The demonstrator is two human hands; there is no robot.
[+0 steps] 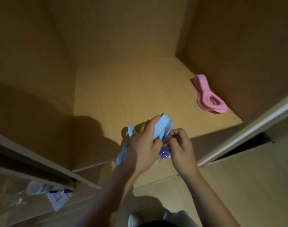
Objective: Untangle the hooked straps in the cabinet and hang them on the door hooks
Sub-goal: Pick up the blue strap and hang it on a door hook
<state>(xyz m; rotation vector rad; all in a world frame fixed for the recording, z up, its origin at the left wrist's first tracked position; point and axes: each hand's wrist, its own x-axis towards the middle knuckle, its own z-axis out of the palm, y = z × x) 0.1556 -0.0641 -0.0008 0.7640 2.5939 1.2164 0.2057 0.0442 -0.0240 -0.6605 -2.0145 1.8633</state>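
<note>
I hold a light blue strap (163,126) over the front edge of the cabinet shelf (140,89). My left hand (143,145) is closed around its folded middle, and a loop of it hangs down to the left of my wrist. My right hand (181,145) pinches the strap's end next to a small purple hook piece (165,152) that sits between both hands. A pink strap (208,97) lies bundled on the shelf at the right, against the cabinet's side wall. No door hooks are visible.
The white edge of the cabinet door (254,126) runs diagonally at the right. At the lower left, a lower shelf holds white bowls (36,187) and a paper card (58,199). My feet (135,218) show at the bottom.
</note>
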